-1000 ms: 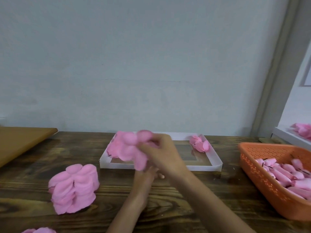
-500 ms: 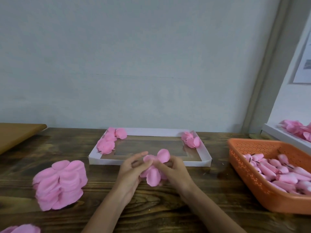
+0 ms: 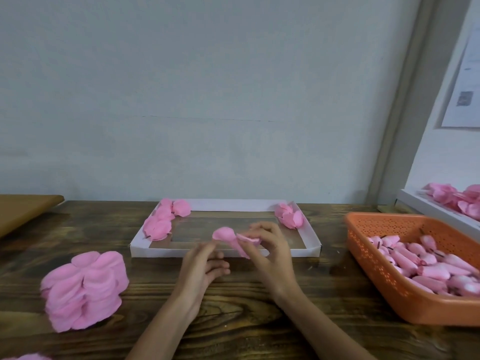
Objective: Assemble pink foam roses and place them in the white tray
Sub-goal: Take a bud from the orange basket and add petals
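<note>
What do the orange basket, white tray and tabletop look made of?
Orange basket: probably moulded plastic, matte, with perforated walls. White tray: likely cardboard, with thin folded walls. Tabletop: dark wood or wood-look laminate, grain and knots visible.

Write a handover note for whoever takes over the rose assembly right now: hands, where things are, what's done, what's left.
Right hand pinches a half-built rose by the tray's near edge. Left hand sits just under it; grip unclear.
Done: left-end roses and a right-end rose lie in the tray.
Left: finish this rose, tray it, go on with the petal stack and the buds in the basket.
</note>
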A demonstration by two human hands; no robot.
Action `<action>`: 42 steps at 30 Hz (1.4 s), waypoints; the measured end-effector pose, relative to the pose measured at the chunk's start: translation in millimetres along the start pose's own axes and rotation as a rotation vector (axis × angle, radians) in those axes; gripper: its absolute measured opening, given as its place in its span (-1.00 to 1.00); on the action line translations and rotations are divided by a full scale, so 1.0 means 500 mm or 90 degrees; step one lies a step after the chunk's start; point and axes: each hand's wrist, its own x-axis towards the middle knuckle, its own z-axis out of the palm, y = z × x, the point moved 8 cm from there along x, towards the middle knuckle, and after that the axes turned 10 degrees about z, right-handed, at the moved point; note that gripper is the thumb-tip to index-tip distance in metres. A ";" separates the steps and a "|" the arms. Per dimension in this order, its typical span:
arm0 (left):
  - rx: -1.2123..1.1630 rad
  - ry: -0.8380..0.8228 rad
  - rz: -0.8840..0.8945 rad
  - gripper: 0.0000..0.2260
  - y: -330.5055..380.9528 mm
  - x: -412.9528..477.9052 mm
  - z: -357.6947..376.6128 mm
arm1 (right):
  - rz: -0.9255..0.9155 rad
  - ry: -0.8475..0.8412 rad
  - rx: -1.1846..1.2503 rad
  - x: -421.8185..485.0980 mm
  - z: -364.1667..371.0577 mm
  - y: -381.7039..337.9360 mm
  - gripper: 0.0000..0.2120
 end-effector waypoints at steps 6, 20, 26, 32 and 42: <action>-0.204 -0.042 -0.172 -0.30 -0.013 -0.018 0.028 | -0.173 -0.103 -0.228 -0.030 0.052 -0.018 -0.77; -0.099 -0.092 -0.109 -0.50 -0.019 -0.009 0.017 | -0.071 0.104 -0.117 0.044 -0.126 -0.103 -0.51; 0.078 -0.072 -0.073 -0.64 -0.011 -0.010 0.007 | 0.084 0.254 -0.619 0.211 -0.411 -0.167 -0.85; 0.126 -0.090 -0.030 -0.51 0.006 -0.021 0.020 | 0.577 -0.331 -0.934 0.177 -0.533 0.054 -0.77; 0.179 -0.076 0.017 -0.70 0.004 -0.020 0.023 | 0.431 -0.332 -1.008 0.184 -0.506 0.106 -0.75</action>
